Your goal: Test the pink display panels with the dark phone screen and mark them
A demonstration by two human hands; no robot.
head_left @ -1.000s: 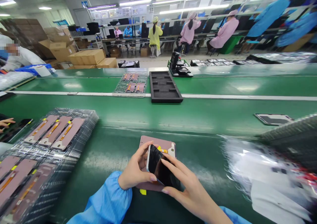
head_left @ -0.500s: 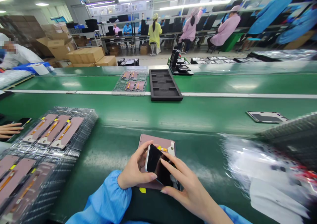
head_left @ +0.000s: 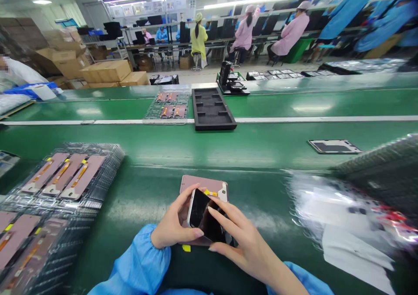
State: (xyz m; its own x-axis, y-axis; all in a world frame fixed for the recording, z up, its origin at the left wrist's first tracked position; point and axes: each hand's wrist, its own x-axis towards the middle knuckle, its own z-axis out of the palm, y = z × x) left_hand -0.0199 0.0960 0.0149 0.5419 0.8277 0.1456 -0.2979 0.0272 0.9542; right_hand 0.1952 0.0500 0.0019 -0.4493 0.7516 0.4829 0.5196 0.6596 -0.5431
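While the green table [head_left: 261,147] and the tray stack [head_left: 65,177] at your left lie as before, a co-worker's hand beside that stack has gone from view. The pink panel [head_left: 204,183] stays flat before you. The phone [head_left: 202,214] remains tilted above it, your left hand [head_left: 173,225] clasping its edge, your right hand [head_left: 244,247] pinching it, fingers spread across the glass.

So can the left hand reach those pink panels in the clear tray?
Probably yes. The pink panels lie uncovered in the clear tray, with only green belt between them and the left hand, which holds a phone.
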